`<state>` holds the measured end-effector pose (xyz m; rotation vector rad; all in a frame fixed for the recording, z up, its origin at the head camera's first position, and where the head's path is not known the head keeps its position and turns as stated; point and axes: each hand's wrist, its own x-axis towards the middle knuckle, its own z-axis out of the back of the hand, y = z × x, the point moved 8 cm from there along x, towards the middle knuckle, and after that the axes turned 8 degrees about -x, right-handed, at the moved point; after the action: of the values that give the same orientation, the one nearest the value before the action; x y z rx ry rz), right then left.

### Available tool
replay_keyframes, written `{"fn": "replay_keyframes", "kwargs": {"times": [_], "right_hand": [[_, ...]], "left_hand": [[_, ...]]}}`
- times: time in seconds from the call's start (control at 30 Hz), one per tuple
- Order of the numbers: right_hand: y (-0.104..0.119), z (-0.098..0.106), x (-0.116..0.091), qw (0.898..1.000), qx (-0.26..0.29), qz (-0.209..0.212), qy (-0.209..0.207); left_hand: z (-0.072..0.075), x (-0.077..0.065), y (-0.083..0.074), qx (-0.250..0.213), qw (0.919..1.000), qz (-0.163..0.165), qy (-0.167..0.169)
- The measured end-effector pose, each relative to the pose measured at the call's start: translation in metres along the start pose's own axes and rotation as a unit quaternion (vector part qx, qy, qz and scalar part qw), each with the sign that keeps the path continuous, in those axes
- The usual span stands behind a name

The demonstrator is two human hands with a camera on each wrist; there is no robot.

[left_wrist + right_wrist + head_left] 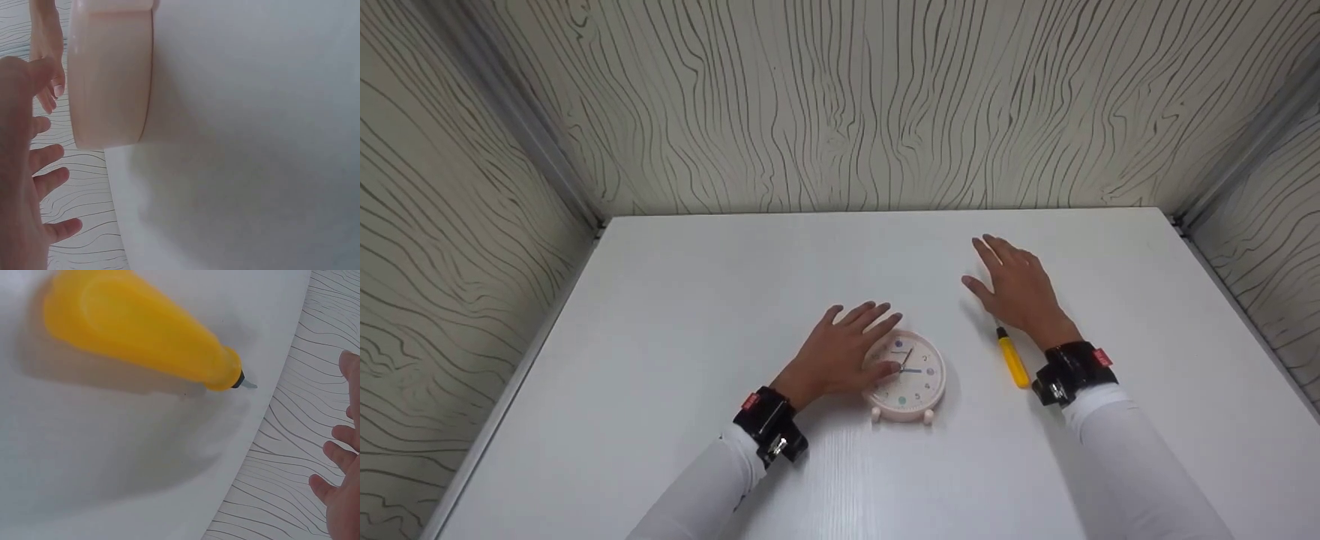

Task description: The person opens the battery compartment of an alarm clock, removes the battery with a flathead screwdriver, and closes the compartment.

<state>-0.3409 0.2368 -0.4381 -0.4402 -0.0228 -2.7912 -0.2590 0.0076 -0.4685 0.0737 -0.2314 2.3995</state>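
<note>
A pale pink alarm clock [916, 390] lies face up on the white table, its two small feet toward the near edge. My left hand [838, 352] is over the clock's left side with fingers spread, covering part of the dial; in the left wrist view the hand [22, 169] appears apart from the clock's rounded side [112, 79]. A screwdriver [1013, 361] with a yellow handle and black collar lies right of the clock. Beyond its tip, my right hand [1021, 289] is raised with fingers extended, holding nothing. The right wrist view shows the screwdriver [152, 326] close up, its metal tip partly visible.
The white table [697, 300] meets a wood-grain patterned wall [840, 112] at the back. Similar panels [457, 262] stand on the left and right, with grey metal posts [521, 112] at the corners. Both wrists wear black camera bands [771, 424].
</note>
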Motion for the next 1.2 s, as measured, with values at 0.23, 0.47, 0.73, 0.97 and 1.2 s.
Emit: {"fn": "replay_keyframes", "kwargs": {"times": [0.23,0.47,0.73,0.97,1.2], "right_hand": [[-0.001,-0.001,0.000,1.000,-0.008,-0.001,0.004],[-0.002,-0.001,-0.001,1.000,-0.003,0.000,0.004],[-0.001,0.000,-0.002,1.000,-0.006,0.002,0.003],[0.000,0.003,-0.002,1.000,-0.002,0.006,-0.010],[0.000,0.003,-0.002,1.000,-0.001,0.008,-0.013]], "left_hand": [[0.001,-0.002,-0.006,-0.016,0.9998,-0.012,0.003],[0.001,-0.003,-0.010,-0.039,0.9992,-0.013,0.004],[-0.001,-0.004,-0.021,-0.040,0.9988,-0.021,0.017],[-0.005,-0.005,-0.032,-0.029,0.9982,-0.040,0.034],[-0.009,-0.007,-0.039,-0.043,0.9968,-0.054,0.040]]}}
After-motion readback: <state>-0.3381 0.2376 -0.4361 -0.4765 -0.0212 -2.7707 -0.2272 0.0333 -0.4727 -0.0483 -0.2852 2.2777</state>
